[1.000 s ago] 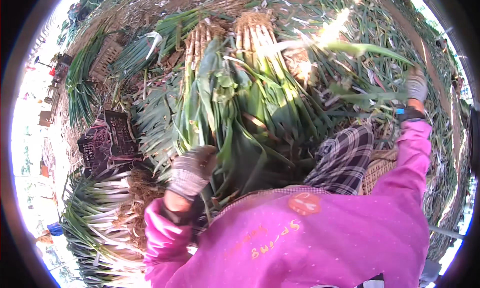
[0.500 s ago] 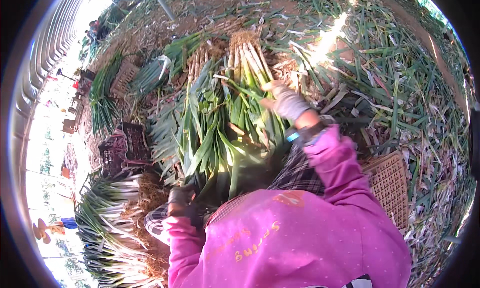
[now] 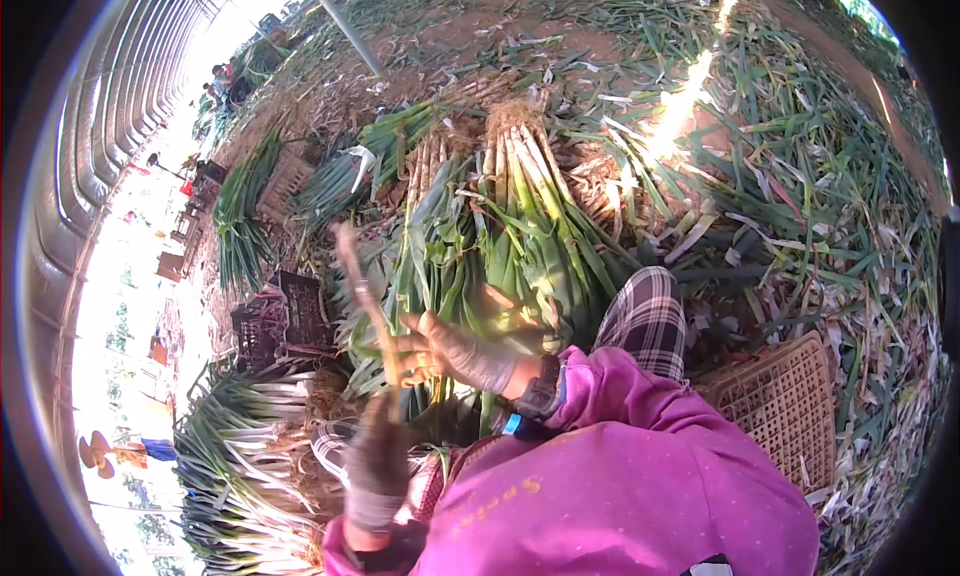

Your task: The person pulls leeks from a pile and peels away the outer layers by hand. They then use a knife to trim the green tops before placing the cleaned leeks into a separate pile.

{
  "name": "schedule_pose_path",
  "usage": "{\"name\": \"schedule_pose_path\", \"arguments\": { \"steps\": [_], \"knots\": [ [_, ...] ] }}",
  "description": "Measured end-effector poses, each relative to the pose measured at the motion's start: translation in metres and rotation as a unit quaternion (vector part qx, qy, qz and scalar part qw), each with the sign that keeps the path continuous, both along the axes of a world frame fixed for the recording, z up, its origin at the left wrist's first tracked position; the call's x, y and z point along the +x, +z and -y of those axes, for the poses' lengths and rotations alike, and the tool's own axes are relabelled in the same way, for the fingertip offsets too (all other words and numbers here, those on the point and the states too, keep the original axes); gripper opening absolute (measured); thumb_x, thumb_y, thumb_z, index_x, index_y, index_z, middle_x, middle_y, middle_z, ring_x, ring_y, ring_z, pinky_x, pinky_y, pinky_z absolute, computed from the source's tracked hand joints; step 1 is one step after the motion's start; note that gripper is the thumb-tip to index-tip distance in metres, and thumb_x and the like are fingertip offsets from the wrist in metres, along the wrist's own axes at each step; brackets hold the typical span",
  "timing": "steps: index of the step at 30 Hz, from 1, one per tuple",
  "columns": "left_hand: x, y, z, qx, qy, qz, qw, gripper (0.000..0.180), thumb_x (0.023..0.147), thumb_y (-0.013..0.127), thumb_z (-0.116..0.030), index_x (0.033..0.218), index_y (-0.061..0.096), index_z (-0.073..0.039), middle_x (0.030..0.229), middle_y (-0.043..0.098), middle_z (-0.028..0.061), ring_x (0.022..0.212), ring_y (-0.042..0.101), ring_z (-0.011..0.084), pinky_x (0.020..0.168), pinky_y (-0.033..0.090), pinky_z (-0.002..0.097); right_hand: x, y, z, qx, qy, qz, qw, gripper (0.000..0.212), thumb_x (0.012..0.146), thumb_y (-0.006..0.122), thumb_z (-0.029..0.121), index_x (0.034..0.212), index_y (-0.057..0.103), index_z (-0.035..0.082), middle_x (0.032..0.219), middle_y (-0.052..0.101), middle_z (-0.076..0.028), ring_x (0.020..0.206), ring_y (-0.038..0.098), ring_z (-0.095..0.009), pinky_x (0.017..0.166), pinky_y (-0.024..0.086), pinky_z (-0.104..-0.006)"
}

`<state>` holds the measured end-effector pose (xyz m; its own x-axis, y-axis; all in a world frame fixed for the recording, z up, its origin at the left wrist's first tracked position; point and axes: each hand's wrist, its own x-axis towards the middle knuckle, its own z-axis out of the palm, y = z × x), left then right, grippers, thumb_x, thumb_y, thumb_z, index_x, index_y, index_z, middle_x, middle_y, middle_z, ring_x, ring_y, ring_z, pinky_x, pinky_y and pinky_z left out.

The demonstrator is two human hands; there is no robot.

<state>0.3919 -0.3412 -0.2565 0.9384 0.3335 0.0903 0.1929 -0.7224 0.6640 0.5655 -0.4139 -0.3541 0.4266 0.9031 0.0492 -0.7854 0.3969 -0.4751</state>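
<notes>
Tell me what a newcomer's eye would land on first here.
Probably the bright pink top across the bottom centre. At its left, the left hand grips a blurred stalk, the right hand close by. Beyond them, leafy green bundles lie with roots pointing away.

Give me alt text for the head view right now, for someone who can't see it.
A gloved left hand holds up a blurred stalk, the right hand close beside it. Leeks lie ahead, a tan crate at right, leaf litter spread beyond.

The brown earth floor (image 3: 480, 21) carries leafy green stalks (image 3: 545, 238), strewn leaf scraps (image 3: 840, 216) and a dark plastic crate (image 3: 304, 311).
</notes>
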Motion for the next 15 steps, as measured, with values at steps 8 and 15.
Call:
{"name": "schedule_pose_path", "arguments": {
  "steps": [8,15],
  "knots": [
    [0.057,-0.049,-0.025,-0.007,-0.150,-0.078,0.986,0.067,0.068,0.079,-0.015,0.124,0.045,0.002,0.101,0.059,0.0171,0.097,0.059,0.0260,0.082,0.048,0.0321,0.013,-0.063,0.028,-0.204,-0.172,0.048,0.963,0.012,0.085,0.053,0.009,0.091,0.043,0.009,0.078,0.057,-0.009,0.053,0.055,-0.018,0.046,0.047,-0.0282],
    [0.155,-0.100,-0.074,-0.534,0.083,0.028,0.841,0.040,0.072,0.073,-0.012,0.106,0.055,0.000,0.088,0.060,0.0078,0.075,0.059,0.0160,0.069,0.048,0.0278,0.013,-0.071,-0.021,-0.122,-0.077,0.593,0.792,0.026,0.080,0.063,0.021,0.094,0.048,0.004,0.084,0.054,-0.012,0.077,0.057,-0.027,0.068,0.044,-0.0380]
  ]
}}
